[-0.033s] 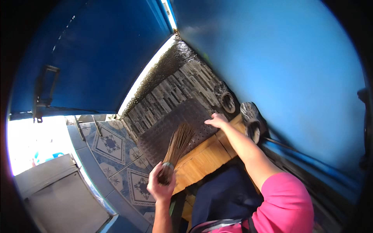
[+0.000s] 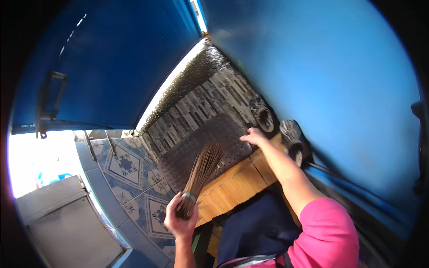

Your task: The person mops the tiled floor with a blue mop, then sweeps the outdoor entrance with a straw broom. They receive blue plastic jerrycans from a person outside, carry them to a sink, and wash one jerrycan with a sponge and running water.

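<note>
"Blue fills most of this spot, doesn't it?"

"Yes: a deep blue door (image 2: 103, 53) at ten o'clock and a paler blue wall (image 2: 353, 71) at two. Low between them runs a floor covering (image 2: 192, 109) in grey, black and cream strips, with a brown mat (image 2: 190, 147), dimpled all over, on it."

"And the left hand (image 2: 181, 219)?"

"It grips a stick broom (image 2: 204, 172) by the thick butt, at seven o'clock from the mat's middle, thumb and fingers curled round."

"How does that broom look?"

"Short and brown, a bundle of many thin, straight stems. A pale greyish band (image 2: 189, 196) gathers them beside the hand; beyond it they spread slightly, pointing toward one o'clock, tips over the mat. Whether they touch it, I can't tell."

"What about the right hand (image 2: 254, 137)?"

"By the mat's edge, between two and three o'clock, fingers bent. I can't tell whether they pinch the edge or only hang near."

"Anything else close by?"

"Wooden boards (image 2: 237, 183) along the mat's five o'clock side, blue-and-white tiles (image 2: 127, 165) toward nine, and two patterned hollow things (image 2: 291, 131) near the right hand, toward one and three."
</note>
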Available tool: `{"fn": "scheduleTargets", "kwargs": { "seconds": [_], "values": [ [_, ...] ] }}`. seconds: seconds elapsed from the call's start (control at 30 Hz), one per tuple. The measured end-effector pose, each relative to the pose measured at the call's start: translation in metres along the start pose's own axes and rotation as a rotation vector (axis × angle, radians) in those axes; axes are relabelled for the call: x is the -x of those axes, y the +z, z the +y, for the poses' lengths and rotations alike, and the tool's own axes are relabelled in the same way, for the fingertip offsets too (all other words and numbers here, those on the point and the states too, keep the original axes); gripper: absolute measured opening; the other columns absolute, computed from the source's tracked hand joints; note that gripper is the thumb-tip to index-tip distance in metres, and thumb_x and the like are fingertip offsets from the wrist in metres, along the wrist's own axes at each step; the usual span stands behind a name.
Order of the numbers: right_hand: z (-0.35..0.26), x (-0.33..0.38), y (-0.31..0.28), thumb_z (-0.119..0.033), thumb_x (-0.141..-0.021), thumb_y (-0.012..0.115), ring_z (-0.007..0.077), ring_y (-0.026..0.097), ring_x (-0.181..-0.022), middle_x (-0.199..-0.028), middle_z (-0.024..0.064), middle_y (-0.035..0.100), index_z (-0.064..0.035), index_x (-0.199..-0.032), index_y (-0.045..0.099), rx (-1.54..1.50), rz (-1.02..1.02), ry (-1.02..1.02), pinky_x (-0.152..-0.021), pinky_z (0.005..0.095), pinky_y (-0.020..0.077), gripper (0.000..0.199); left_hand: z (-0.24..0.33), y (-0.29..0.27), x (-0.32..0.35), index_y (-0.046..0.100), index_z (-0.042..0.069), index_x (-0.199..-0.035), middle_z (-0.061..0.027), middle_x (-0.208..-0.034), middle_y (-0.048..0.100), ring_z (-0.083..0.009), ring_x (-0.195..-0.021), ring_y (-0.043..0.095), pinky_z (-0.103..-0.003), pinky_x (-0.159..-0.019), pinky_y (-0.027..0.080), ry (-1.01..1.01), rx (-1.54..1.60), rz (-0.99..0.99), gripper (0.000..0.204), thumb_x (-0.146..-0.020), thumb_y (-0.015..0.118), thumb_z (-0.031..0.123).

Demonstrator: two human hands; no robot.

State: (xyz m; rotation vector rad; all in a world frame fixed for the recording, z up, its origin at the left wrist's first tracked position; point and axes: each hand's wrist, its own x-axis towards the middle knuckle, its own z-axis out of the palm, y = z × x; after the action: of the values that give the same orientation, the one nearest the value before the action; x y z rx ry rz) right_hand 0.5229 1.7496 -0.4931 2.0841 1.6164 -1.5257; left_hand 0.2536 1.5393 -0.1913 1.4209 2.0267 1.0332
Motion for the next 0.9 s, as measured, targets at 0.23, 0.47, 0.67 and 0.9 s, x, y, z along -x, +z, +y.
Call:
{"fn": "scheduleTargets", "kwargs": {
  "seconds": [0.23,0.47,0.67,0.9],
  "values": [
    [0.079,-0.211,0.006,-0.049,-0.067,0.073,0.0337,0.024,-0.139,-0.149,0.0271,0.023,-0.0115,-0.123,0.060,-0.364,0.040,0.064,-0.110,0.0420,0.0264,0.069,-0.042,0.000,0.030,0.051,-0.001,-0.113,-0.0213,-0.112,0.059,-0.0308,-0.107,0.059,-0.040,-0.093,0.047,0.002,-0.033,0.212,0.057,-0.062,0.078,-0.002],
    [0.048,-0.177,0.024,-0.025,-0.071,0.073,0.0259,0.064,-0.095,-0.102,0.0177,0.067,0.0070,-0.112,0.061,-0.666,0.148,-0.073,-0.080,0.0380,0.0495,0.053,-0.051,0.009,0.037,0.052,-0.002,-0.112,-0.0197,-0.112,0.058,-0.0322,-0.108,0.058,-0.043,-0.096,0.045,-0.023,-0.073,0.230,0.055,-0.064,0.077,-0.003],
    [-0.038,0.045,0.048,-0.026,-0.073,0.072,0.0357,0.054,-0.109,-0.113,0.0215,0.055,0.0002,-0.115,0.060,-0.341,0.313,-0.480,-0.093,0.0396,0.0440,0.051,0.001,0.009,0.019,0.052,-0.001,-0.113,-0.0198,-0.115,0.058,-0.0272,-0.107,0.058,-0.038,-0.095,0.046,-0.087,0.056,0.210,0.052,-0.066,0.074,-0.007],
    [0.022,0.171,0.048,-0.020,-0.074,0.070,0.0335,0.059,-0.099,-0.111,0.0206,0.054,-0.0028,-0.114,0.061,-0.364,0.230,-0.334,-0.083,0.0387,0.0492,0.045,0.075,0.002,0.011,0.056,0.001,-0.108,-0.0147,-0.108,0.062,-0.0235,-0.101,0.062,-0.035,-0.091,0.049,-0.058,0.023,0.139,0.048,-0.065,0.077,-0.003]
  ]
}}
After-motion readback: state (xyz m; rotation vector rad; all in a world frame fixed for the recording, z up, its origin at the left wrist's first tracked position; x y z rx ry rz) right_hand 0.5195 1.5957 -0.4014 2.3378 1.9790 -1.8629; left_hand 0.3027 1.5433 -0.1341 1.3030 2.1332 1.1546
